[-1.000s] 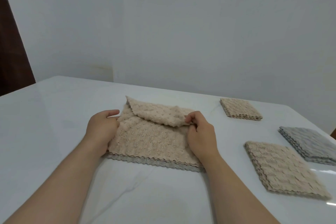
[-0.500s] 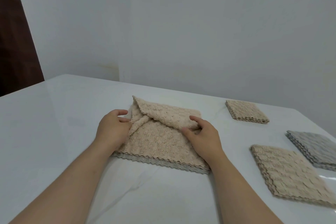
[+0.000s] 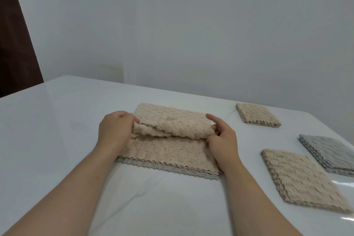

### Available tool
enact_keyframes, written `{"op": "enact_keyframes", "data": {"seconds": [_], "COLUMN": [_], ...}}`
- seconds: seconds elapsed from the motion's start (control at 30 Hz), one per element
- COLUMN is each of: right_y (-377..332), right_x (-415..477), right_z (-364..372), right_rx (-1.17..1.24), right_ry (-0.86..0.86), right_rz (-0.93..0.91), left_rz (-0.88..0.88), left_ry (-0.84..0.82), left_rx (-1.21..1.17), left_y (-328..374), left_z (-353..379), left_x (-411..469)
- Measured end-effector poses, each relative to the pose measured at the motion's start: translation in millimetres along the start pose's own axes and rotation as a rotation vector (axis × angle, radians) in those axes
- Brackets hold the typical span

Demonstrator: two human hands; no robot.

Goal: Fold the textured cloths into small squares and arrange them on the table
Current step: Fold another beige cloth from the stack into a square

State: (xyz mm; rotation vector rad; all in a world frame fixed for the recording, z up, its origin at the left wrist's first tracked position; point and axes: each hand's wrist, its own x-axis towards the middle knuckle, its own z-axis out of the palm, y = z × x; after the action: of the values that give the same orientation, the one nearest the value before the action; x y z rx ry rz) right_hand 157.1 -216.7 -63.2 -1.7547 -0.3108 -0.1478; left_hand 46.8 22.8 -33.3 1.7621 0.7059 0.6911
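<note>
A beige textured cloth (image 3: 168, 149) with a grey scalloped underside lies in the middle of the white table (image 3: 57, 120). Its far half is lifted and rolled toward me, forming a loose fold across the middle. My left hand (image 3: 115, 132) grips the left end of that fold. My right hand (image 3: 222, 140) pinches its right end between thumb and fingers. Three folded squares lie to the right: a small beige one (image 3: 256, 115) at the back, a larger beige one (image 3: 304, 176) near me, and a grey one (image 3: 329, 153) by the right edge.
A white wall stands close behind the table. A dark brown door or panel (image 3: 13, 44) is at the far left. The table's right edge runs just past the grey square, with a bright glare patch (image 3: 342, 184) beside it.
The far edge of the beige cloth, folded in only at one corner before, is now lifted along its whole width by both hands and drawn toward me. The view shifted slightly.
</note>
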Motion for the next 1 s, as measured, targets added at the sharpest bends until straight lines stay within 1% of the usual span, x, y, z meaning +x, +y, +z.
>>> {"op": "enact_keyframes", "data": {"seconds": [0.07,0.17,0.27,0.33,0.43,0.6,0.67,0.73,0.83,0.9,1.0], "right_y": [-2,-5,-6,-4,-4,-5,-3,-2,-1,0,0], "right_x": [-2,-3,-3,-2,-2,-2,-2,-2,-4,-4,-2], "right_z": [0,0,2,2,1,0,0,0,3,5,6], "right_rx": [-0.038,-0.026,-0.031,-0.031,-0.011,0.048,0.054,0.049,-0.102,-0.220,-0.272], "right_ry": [-0.024,-0.056,-0.021,0.000,-0.018,-0.059,-0.034,0.021,0.148,0.194,0.205], "right_rz": [0.026,0.104,0.097,0.087,0.082,0.057,0.048,0.024,-0.114,-0.152,-0.130], "left_rz": [0.030,0.047,0.056,0.098,0.160,0.306,0.381,0.477,0.578,0.640,0.671], "left_ry": [0.017,0.014,0.007,0.027,0.034,-0.006,0.021,0.083,0.127,0.124,0.075], "left_rx": [0.021,0.048,0.028,-0.019,-0.089,-0.029,0.043,0.131,0.133,0.154,0.170], "left_y": [0,-3,-7,-9,-10,-10,-9,-7,-4,-6,-8], "left_z": [1,2,3,4,3,2,1,1,1,2,3], "left_x": [-1,0,2,3,3,3,2,0,-2,-2,0]}}
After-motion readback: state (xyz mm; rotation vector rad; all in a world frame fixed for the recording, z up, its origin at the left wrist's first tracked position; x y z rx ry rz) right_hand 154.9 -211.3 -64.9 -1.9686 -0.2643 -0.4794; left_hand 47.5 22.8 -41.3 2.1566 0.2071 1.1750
